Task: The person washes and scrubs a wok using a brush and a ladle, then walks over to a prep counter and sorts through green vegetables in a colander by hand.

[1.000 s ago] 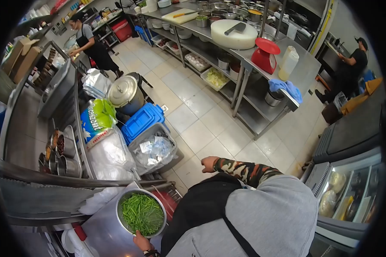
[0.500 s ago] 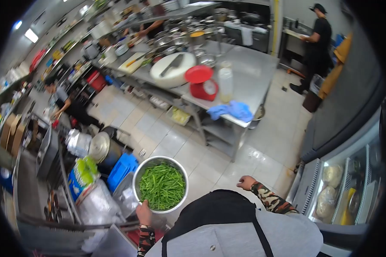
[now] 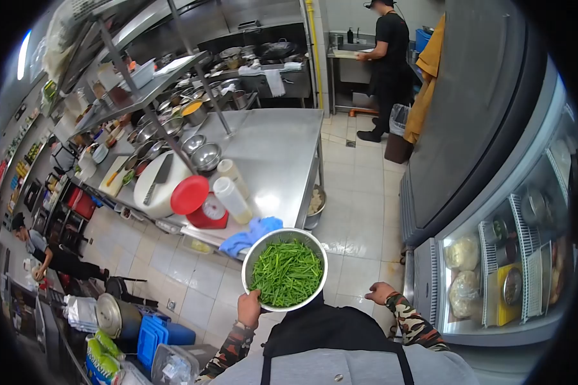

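Observation:
A round metal bowl (image 3: pixel 323 251) full of cut green vegetables (image 3: pixel 287 273) is in front of my body. My left hand (image 3: pixel 249 309) grips its lower left rim, thumb on top and the other fingers hidden beneath. My right hand (image 3: pixel 381 293) hangs over the floor, away from the bowl, with its fingers partly curled and nothing visible in it. Just beyond the bowl, a blue cloth (image 3: pixel 250 236) lies on the near corner of the steel table (image 3: pixel 282 151). Beside the cloth are a red scale (image 3: pixel 191 197) and squeeze bottles (image 3: pixel 231 200).
A knife (image 3: pixel 157 179) rests on a round white board. At the right stands a glass-door fridge (image 3: pixel 440 282) with wrapped food inside. One person (image 3: pixel 392 58) works at the back sink, another (image 3: pixel 51 253) at the far left. A blue bin (image 3: pixel 157 337) and pots are lower left.
The view has turned right. My left hand has lifted the bowl from the lower left to in front of my body, near the table corner. My right hand has shifted right in view.

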The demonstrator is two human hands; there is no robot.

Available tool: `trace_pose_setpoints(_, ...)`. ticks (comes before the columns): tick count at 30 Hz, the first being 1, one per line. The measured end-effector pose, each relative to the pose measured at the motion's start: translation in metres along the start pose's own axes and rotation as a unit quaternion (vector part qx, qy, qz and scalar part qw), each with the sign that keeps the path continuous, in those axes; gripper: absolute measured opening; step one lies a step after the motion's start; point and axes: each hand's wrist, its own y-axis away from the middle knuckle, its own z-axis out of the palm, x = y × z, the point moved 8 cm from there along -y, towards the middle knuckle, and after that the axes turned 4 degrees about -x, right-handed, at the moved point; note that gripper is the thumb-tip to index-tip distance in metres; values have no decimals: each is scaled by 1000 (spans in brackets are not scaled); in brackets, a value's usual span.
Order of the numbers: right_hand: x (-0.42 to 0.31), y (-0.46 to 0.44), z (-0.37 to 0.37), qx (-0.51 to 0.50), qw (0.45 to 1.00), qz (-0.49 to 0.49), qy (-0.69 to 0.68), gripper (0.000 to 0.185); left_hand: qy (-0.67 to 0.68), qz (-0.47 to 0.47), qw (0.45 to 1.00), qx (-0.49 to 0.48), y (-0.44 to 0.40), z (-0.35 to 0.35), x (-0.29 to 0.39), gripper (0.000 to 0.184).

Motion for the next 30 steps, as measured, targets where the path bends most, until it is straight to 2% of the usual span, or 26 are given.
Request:
trace_pose_setpoints(3, -13, -31, -35, 13, 1000, -6, -25, 58, 2, -1, 999, -33, -52, 43, 18, 38)
trace_pose_setpoints(5, -13, -54, -57, 10, 999, 4, -45, 57, 60, 3, 997, -46, -100, 73, 23, 34)
trace_pose_setpoints(7, -3, -72, -77, 11, 1000, 15, -15, 56, 39, -22, 998, -41, -148, 94, 30, 34)
trace_pose_setpoints(9, 10, -87, -96, -13, 998, 29, 62, 56, 150, 5, 988, -19, -207, 117, 39, 34)
trace_pose_setpoints(10, 19, -92, -105, -24, 996, 55, 58, 55, 139, 21, 990, -7, -228, 127, 55, 33)
trace_pose_setpoints(13, 46, -102, -146, 29, 994, 101, -4, 52, 161, 63, 983, 56, -309, 151, 89, 31)
trace_pose_setpoints(15, 95, -111, -147, 28, 983, 170, -57, 47, 166, 81, 978, 97, -350, 159, 106, 32)
trace_pose_setpoints(18, 177, -122, -123, -59, 960, 260, -80, 41, 190, 78, 968, 143, -388, 167, 128, 34)
trace_pose_setpoints(21, 229, -143, -126, -137, 935, 309, -109, 40, 199, 108, 956, 186, -420, 178, 137, 35)
trace_pose_setpoints(23, 251, -179, -149, -173, 930, 308, -106, 39, 201, 112, 931, 283, -423, 176, 138, 42)
trace_pose_setpoints(24, 260, -201, -168, -186, 931, 299, -96, 39, 224, 149, 937, 224, -427, 183, 147, 53)
trace_pose_setpoints(25, 268, -227, -194, -193, 934, 287, -87, 39, 229, 124, 933, 249, -423, 189, 145, 58)
trace_pose_setpoints(27, 280, -283, -254, -194, 948, 249, -51, 38, 307, 42, 922, 230, -412, 228, 148, 63)
trace_pose_setpoints(29, 280, -349, -328, -174, 966, 187, 24, 38, 324, -33, 931, 164, -413, 262, 127, 62)
trace_pose_setpoints(30, 276, -384, -367, -156, 973, 145, 86, 38, 305, -80, 945, 82, -412, 285, 121, 59)
